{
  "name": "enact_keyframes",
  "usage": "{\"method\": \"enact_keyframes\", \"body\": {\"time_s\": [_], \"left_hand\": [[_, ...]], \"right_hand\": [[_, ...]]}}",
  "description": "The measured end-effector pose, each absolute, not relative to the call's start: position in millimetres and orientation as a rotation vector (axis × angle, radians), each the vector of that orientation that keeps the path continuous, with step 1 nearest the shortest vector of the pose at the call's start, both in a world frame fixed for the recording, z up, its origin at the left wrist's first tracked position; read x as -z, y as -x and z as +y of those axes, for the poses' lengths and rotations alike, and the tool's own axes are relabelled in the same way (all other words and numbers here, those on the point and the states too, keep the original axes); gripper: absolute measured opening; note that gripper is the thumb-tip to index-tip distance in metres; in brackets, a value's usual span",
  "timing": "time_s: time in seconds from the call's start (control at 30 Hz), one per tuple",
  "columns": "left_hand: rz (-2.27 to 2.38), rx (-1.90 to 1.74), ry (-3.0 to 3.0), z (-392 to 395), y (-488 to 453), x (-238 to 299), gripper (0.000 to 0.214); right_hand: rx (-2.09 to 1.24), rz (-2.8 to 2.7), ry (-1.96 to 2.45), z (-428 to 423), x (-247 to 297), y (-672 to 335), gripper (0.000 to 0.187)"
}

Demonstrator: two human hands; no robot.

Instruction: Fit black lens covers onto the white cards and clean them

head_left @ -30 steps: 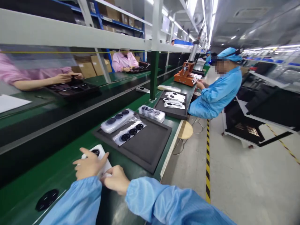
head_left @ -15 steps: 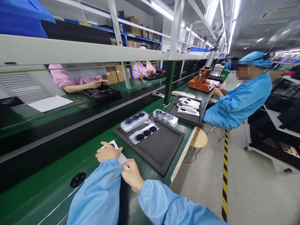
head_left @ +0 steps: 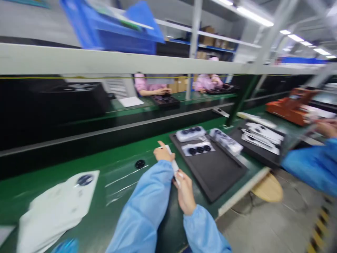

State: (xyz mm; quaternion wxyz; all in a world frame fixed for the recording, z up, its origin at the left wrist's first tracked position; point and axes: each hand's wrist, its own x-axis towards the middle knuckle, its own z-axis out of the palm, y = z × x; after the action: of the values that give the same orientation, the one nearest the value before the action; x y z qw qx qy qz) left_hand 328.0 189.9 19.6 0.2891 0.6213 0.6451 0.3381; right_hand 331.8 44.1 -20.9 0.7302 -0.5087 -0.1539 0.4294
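My left hand [head_left: 163,154] is closed around the far end of a narrow white panel [head_left: 174,166]. The near end of the panel is pinched in my right hand [head_left: 185,192], its fingers curled. The panel stands nearly edge-on to me, so its face hardly shows. Left of my hands, a round black disc [head_left: 139,164] lies on the green table [head_left: 105,214]. To their right is a dark tray [head_left: 217,172] with a clear strip of black discs [head_left: 198,149] and a wrapped pack of discs [head_left: 191,133] in it.
Fanned white panels [head_left: 56,211] lie at the left. Another wrapped pack [head_left: 226,140] rests along the tray's right side. Beyond it, a second tray [head_left: 237,135] bears white pieces near an orange press [head_left: 289,105] and a co-worker's blue sleeve [head_left: 313,165]. A rail [head_left: 118,63] crosses overhead.
My view has swung left, bringing the fanned white panels into sight. Both hands still hold the white panel, which now appears turned more onto its edge.
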Motion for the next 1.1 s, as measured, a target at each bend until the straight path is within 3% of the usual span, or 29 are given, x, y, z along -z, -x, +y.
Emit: {"method": "enact_keyframes", "body": {"time_s": [0.17, 0.27, 0.4, 0.5, 0.67, 0.9, 1.1], "left_hand": [[1.685, -1.185, -1.501, 191, -322, -24, 0.036], [1.659, -1.292, -1.522, 194, -285, -28, 0.045], [1.676, -1.362, -1.596, 185, -174, -30, 0.061], [1.826, -1.395, -1.518, 178, -77, -25, 0.04], [2.088, -1.298, -1.408, 178, 12, -8, 0.039], [2.115, -1.149, -1.378, 190, 39, -30, 0.035], [1.666, -1.147, -1.455, 137, -5, -37, 0.052]], "right_hand": [[-0.966, -0.374, 1.13, 49, 25, -344, 0.018], [-0.95, -0.381, 1.192, 49, 31, -349, 0.024], [-0.946, -0.421, 1.329, 43, 36, -352, 0.04], [-0.891, -0.536, 1.407, 40, 36, -348, 0.042], [-0.615, -0.804, 1.466, 42, 33, -331, 0.032], [-0.284, -1.231, 1.395, 36, 24, -318, 0.018], [-0.497, -1.401, 1.426, 34, 21, -324, 0.015]]}}
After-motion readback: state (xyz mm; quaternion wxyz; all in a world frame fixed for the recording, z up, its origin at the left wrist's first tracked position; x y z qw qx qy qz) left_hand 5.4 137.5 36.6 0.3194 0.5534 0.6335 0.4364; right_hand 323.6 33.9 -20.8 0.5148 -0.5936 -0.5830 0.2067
